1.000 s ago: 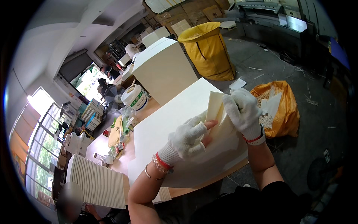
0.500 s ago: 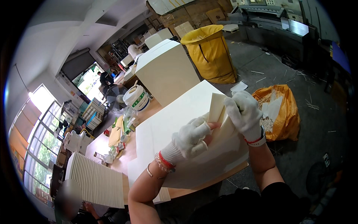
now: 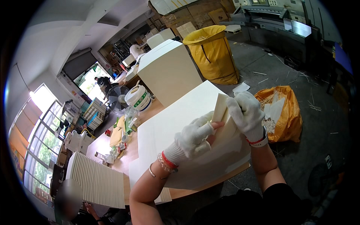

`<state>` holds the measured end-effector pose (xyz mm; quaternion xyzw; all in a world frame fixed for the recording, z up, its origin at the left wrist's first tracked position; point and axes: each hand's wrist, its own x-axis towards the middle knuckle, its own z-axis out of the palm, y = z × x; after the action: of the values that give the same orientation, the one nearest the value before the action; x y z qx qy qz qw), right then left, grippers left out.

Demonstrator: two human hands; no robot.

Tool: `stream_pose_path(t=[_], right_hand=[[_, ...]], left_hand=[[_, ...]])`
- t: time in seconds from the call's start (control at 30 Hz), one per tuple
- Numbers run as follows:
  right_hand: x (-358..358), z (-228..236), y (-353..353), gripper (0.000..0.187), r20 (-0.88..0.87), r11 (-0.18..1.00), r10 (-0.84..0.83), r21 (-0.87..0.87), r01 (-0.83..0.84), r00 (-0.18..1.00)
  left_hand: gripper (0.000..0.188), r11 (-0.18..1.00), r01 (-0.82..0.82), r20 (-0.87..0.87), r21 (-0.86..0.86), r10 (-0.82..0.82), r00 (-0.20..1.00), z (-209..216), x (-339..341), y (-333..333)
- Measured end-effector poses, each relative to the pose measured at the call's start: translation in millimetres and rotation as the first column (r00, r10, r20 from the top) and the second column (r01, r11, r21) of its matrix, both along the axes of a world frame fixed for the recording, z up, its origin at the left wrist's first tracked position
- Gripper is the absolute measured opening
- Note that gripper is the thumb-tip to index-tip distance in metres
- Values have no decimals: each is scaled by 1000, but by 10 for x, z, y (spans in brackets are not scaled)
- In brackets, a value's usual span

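A large pile of white paper sheets lies in front of me on the table, with its far right corner bent up into a fold. My right hand, in a white knit glove, is closed on the edge of that raised corner. My left hand wears a similar glove with bare fingertips showing. Its fingers are bent and hold the left side of the lifted sheets, just beside the right hand. How many sheets are lifted I cannot tell.
At left, a fanned stack of pale boards stands near a seated person. Beyond the pile are a white bucket and a tall paper block. An orange scrap bag and a yellow bag stand on the floor at right.
The raised corner has bent over further toward the right, and my left fingers have shifted slightly right with it. My right hand stays almost where it was.
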<state>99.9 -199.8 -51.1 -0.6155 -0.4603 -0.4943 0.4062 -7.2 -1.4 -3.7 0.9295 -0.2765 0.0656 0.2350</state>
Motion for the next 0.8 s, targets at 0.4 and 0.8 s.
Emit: stream_pose_path(t=[0.4,0.8], right_hand=[[10,-45,8,17,-172,984,167,91,-153,971],[64,-100,4,26,22,999,-43,17,42,999]], left_hand=[[53,998,-66,111,-5,66,992,-56,-23,-39],[43,998,5,139,-70,5,990,-17,9,-94]])
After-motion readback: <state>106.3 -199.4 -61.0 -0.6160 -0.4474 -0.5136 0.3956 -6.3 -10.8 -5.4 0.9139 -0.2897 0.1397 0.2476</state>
